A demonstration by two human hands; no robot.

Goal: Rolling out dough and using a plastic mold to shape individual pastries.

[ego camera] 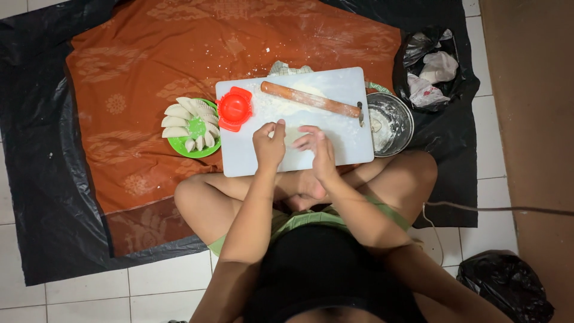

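Here, on the white cutting board: my left hand and right hand, grip narrow, pinching a pale dough piece between them. Beside: red dumpling press, rolling pin, green plate of dumplings, floury metal bowl.
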